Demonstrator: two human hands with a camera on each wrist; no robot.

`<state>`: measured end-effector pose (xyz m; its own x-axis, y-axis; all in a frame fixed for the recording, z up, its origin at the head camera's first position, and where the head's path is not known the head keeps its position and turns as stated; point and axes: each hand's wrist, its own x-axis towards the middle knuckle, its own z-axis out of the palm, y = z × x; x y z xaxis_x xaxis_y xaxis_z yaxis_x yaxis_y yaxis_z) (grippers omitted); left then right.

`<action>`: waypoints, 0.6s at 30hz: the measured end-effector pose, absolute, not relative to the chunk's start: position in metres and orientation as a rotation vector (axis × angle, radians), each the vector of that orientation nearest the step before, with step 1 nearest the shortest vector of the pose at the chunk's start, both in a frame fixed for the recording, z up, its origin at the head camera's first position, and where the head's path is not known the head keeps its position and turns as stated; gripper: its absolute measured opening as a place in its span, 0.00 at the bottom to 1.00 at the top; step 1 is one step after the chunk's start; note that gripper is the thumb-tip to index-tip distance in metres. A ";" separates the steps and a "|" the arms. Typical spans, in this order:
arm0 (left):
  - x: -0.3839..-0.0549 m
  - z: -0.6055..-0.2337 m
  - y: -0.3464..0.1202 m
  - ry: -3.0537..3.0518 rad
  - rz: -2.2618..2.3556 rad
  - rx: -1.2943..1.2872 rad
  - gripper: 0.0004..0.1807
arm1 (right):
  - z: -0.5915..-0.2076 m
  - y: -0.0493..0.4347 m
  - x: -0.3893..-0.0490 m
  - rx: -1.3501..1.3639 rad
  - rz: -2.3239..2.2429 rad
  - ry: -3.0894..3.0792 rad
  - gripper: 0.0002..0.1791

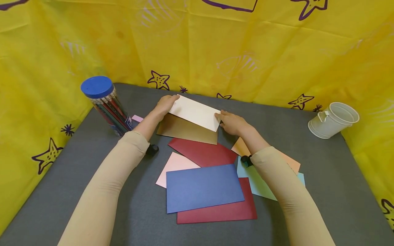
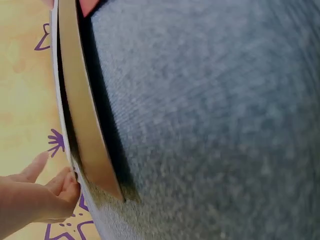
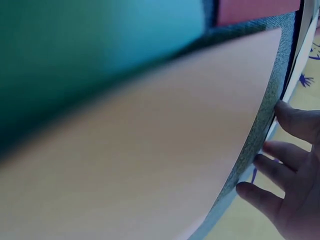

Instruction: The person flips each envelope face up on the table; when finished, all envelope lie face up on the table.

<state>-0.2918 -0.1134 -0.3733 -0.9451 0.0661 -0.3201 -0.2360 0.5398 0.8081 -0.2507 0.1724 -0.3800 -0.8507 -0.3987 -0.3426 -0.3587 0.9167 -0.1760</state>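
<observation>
A blank white paper rectangle (image 1: 195,112), shaped like an envelope, is held tilted at the back of the table. My left hand (image 1: 166,103) pinches its upper left corner; the left wrist view shows that hand (image 2: 47,195) with fingertips at the white edge. At the right end, my right hand (image 1: 233,122) grips it; in the right wrist view the hand (image 3: 300,170) has its thumb and fingers spread along the edge. Right under it lies a tan-gold paper rectangle (image 1: 187,130), partly covered. In front is a dark red one (image 1: 209,152).
Nearer lie a blue paper rectangle (image 1: 203,188), another red one (image 1: 221,216), a pale pink one (image 1: 175,165), green (image 1: 261,184) and orange (image 1: 292,160) ones. A blue-lidded tub of pencils (image 1: 107,106) stands left, a white metal pot (image 1: 329,121) right. Yellow patterned cloth (image 1: 197,51) hangs behind.
</observation>
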 end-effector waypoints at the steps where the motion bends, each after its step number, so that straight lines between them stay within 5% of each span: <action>1: -0.293 -0.373 -0.114 2.470 1.394 -0.151 0.33 | -0.380 0.172 -0.250 -0.555 -0.150 2.703 0.32; 5: -0.294 -0.373 -0.118 2.496 1.459 -0.158 0.25 | -0.379 0.172 -0.250 -0.552 -0.151 2.712 0.32; 18: -0.290 -0.377 -0.130 2.435 1.638 -0.191 0.33 | -0.381 0.176 -0.249 -0.581 -0.176 2.717 0.32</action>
